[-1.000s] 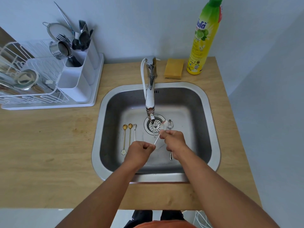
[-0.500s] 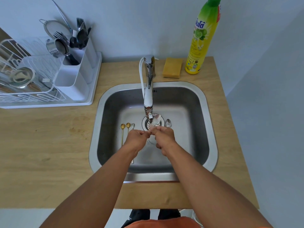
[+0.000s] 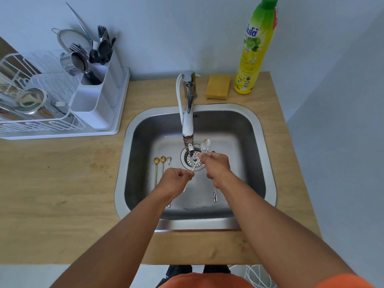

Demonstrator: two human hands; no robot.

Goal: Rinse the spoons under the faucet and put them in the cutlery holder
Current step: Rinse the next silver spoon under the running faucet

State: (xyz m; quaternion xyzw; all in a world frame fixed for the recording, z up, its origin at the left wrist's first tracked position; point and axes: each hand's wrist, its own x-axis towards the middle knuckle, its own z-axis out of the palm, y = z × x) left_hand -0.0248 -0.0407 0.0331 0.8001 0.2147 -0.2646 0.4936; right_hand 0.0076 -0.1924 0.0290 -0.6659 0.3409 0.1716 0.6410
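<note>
Pale blue-grey walls backed a light wooden counter [image 3: 52, 194] with a square steel sink [image 3: 268, 154] set into it. A chrome faucet [image 3: 188, 113] reached out over the drain [image 3: 190, 160]; whether water was running could not be told. At the back of the counter lay a yellow sponge [image 3: 218, 86] beside a tall yellow-green soap bottle [image 3: 254, 48]. To the left stood a white dish rack [image 3: 35, 113] with a white cutlery holder [image 3: 97, 100] at its near corner, already bristling with forks and dark utensils.

Both hands met over the drain, just below the spout. The left hand [image 3: 176, 179] was closed, pinching the handle end of a thin silver spoon [image 3: 196, 164]. The right hand [image 3: 216, 167] was closed around a second silver spoon [image 3: 205, 145], its bowl pointing up beside the spout. Three more spoons [image 3: 163, 161], two gold and one silver, lay side by side on the sink floor to the left, partly under the left wrist. Another spoon [image 3: 215, 194] lay to the right, under the right forearm.

These spoons looked light, stiff and slim, and probably slippery when wet. Holding each mid-handle with a firm pinch would likely be safest, leaving the bowl free for rinsing. The holder stood well apart from the sink, so each spoon would need carrying across the counter.
</note>
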